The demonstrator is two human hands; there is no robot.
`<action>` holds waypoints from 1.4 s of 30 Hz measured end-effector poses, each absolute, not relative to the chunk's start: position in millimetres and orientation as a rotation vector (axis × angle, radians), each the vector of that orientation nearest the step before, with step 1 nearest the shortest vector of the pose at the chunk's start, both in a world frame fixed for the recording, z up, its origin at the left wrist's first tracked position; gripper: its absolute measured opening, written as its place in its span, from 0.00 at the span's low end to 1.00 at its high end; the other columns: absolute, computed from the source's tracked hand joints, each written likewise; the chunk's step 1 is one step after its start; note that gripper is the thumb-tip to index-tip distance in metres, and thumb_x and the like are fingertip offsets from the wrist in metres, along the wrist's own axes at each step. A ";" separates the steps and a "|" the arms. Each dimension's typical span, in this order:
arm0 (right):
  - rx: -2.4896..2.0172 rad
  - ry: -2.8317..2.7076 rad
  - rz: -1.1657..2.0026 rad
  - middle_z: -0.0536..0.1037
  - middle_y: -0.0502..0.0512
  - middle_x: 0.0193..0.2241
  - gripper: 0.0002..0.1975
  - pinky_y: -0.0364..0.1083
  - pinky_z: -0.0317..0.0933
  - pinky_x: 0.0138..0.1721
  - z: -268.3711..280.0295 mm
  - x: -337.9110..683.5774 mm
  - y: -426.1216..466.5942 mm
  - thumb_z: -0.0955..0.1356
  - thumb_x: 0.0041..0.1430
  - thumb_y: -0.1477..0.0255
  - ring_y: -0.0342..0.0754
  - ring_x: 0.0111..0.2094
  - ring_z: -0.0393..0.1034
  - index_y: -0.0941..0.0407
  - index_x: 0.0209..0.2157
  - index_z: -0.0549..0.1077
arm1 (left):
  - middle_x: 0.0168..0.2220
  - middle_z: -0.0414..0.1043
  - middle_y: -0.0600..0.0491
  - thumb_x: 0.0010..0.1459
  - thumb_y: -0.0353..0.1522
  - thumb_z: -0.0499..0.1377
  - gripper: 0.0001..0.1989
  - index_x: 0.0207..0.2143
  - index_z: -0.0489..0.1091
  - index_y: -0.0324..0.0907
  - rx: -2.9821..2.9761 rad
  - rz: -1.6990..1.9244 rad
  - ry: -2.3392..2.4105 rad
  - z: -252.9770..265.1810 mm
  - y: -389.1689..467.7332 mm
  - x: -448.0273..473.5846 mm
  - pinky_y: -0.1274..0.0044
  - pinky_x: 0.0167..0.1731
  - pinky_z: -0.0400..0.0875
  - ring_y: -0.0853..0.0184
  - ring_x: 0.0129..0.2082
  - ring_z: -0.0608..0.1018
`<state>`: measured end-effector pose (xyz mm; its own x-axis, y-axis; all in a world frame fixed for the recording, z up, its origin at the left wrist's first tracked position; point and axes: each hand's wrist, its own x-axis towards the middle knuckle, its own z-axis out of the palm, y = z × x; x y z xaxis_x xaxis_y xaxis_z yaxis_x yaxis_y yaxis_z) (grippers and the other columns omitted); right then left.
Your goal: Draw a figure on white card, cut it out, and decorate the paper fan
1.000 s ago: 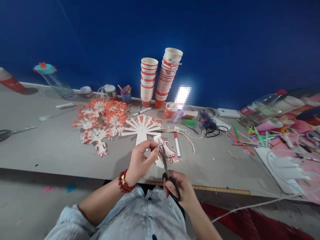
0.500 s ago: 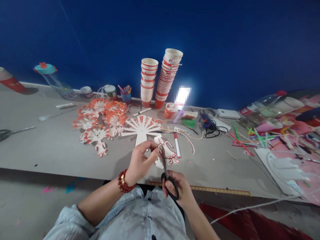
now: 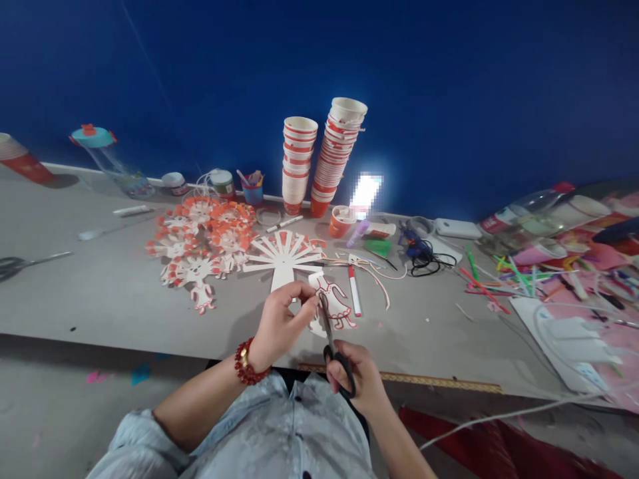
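Observation:
Between thumb and fingers, my left hand (image 3: 287, 316) pinches the edge of a white paper cutout (image 3: 334, 303), on which a dress and legs are drawn in red. My right hand (image 3: 357, 372) grips black-handled scissors (image 3: 329, 336), their blades pointing up and away at the cutout's left side. How far the blades are apart is hard to make out. Just beyond my left hand lies a fan-shaped white piece (image 3: 283, 259) cut into strips. A red-and-white marker (image 3: 354, 293) rests to the right of the cutout.
Two tall stacks of paper cups (image 3: 299, 159) stand against the blue wall. Finished-looking orange-and-white paper figures (image 3: 200, 233) pile up at left. Black cord (image 3: 424, 259), a power strip (image 3: 554, 339) and colourful scraps lie at right. Other scissors (image 3: 30, 263) lie far left.
The scissors have shifted slightly, and their handles look closer together. My left hand stays in place on the paper cutout. The whole view has moved very little.

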<state>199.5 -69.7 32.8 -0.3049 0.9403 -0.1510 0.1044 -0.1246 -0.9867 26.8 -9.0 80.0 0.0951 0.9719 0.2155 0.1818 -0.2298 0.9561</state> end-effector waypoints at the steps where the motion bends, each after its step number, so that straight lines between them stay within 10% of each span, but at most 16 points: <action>1: -1.217 -1.435 1.515 0.65 0.48 0.12 0.32 0.40 0.50 0.16 31.8 199.7 -70.0 0.66 0.50 0.39 0.40 0.13 0.56 0.56 0.20 0.64 | 0.25 0.70 0.56 0.60 0.29 0.55 0.08 0.26 0.68 0.40 1.558 1.215 1.179 79.8 -8.8 26.7 0.81 0.33 0.65 0.71 0.27 0.71; 42: -1.232 -1.532 1.431 0.60 0.45 0.11 0.32 0.41 0.45 0.17 23.8 202.8 -68.1 0.64 0.51 0.38 0.39 0.14 0.52 0.54 0.18 0.58 | 0.29 0.72 0.54 0.63 0.31 0.54 0.09 0.30 0.69 0.41 1.693 1.021 1.192 86.4 -4.1 16.7 0.83 0.25 0.62 0.70 0.30 0.72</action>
<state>202.8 -68.1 23.8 -0.3073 0.9448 -0.1137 0.1775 -0.0605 -0.9823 16.7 -4.1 86.4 0.2269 0.9606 0.1605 0.3062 -0.2268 0.9246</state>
